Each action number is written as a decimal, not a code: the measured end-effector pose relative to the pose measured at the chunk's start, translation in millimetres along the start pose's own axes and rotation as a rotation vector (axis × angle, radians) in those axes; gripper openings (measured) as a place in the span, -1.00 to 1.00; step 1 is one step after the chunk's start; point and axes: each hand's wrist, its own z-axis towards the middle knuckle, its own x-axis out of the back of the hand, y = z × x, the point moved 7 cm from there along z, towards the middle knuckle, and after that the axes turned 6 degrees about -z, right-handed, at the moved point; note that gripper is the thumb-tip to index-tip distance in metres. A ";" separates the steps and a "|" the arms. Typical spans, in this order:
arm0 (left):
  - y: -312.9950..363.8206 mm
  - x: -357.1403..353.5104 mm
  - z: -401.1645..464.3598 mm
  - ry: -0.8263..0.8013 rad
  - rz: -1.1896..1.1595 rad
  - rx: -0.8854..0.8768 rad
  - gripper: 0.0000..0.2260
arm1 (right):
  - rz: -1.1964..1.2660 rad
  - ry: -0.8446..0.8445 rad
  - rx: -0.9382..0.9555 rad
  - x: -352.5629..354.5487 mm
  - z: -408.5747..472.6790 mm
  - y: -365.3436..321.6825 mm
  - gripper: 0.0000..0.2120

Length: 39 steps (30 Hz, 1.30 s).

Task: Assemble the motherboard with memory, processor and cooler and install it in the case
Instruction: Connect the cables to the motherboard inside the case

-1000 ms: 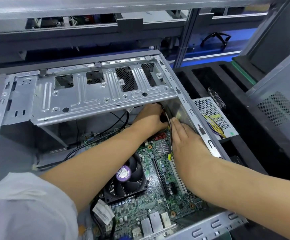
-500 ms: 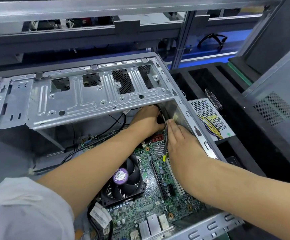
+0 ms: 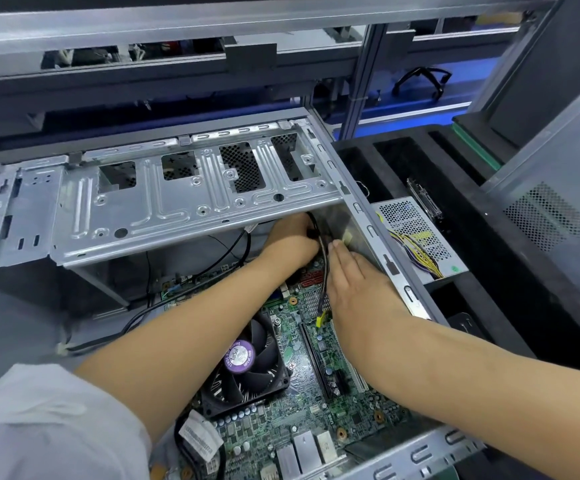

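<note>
Left hand [image 3: 293, 242] fingers curled; right hand [image 3: 357, 285] flat, fingers straight.

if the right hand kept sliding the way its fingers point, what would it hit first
Most likely the black cable hanging just past its fingertips, where the left hand is working. Beyond that is the case's side wall under the drive bracket. The right hand lies flat; depth is hard to judge.

Single head view, close above; faces forward and down into case [image 3: 378, 216]
</note>
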 end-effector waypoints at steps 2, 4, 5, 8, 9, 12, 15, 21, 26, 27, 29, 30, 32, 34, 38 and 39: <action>0.1 -0.3 2.8 -0.029 -0.007 0.080 -0.81 | 0.007 0.002 -0.002 -0.2 0.7 0.2 -0.37; 2.8 0.5 3.0 -0.097 0.038 0.154 -0.70 | 0.007 -0.002 0.004 -0.6 1.0 0.0 -0.36; 5.4 0.6 3.1 -0.142 0.066 0.179 -0.67 | 0.003 -0.004 0.009 -0.6 1.0 0.0 -0.35; 14.1 1.6 -1.6 -0.252 0.114 0.221 -0.67 | 0.012 0.002 0.021 0.3 1.5 0.0 -0.35; 16.1 1.1 -3.4 -0.286 0.136 0.224 -0.68 | 0.016 0.004 0.024 0.7 2.0 0.0 -0.35; 22.4 -0.9 -3.8 -0.315 0.189 0.188 -0.66 | 0.030 0.013 0.031 2.0 2.5 -0.3 -0.36; 22.7 -6.8 1.9 -0.363 0.184 0.200 -0.66 | 0.048 0.031 0.035 3.4 3.5 -0.2 -0.37; 19.4 -12.2 6.3 -0.408 0.245 0.200 -0.65 | 0.036 0.064 0.048 3.7 5.3 -3.5 -0.38; 18.6 -7.0 4.8 -0.370 0.217 0.214 -0.68 | 0.042 0.090 0.052 8.2 6.1 -3.2 -0.38; 19.8 -4.6 2.2 -0.355 0.211 0.213 -0.66 | 0.057 0.104 0.052 10.3 5.0 -1.9 -0.39; 18.8 -0.1 -7.6 -0.319 0.221 0.209 -0.62 | 0.108 0.142 0.042 16.1 0.3 1.8 -0.41; 15.6 0.9 -13.4 -0.300 0.209 0.210 -0.62 | 0.137 0.161 0.034 18.3 -3.2 3.6 -0.42; 9.3 7.7 -29.1 -0.245 0.166 0.165 -0.66 | 0.182 0.196 0.040 22.7 -12.4 4.5 -0.46; 3.4 15.0 -46.8 -0.223 0.159 0.031 -0.64 | 0.231 0.218 0.072 28.0 -23.8 3.4 -0.56; -12.5 32.1 -77.4 -0.284 0.193 -0.228 -0.62 | 0.422 0.232 0.067 39.4 -36.3 10.2 -0.70; -14.5 34.8 -82.6 -0.302 0.175 -0.251 -0.66 | 0.454 0.222 0.047 39.0 -34.8 12.4 -0.68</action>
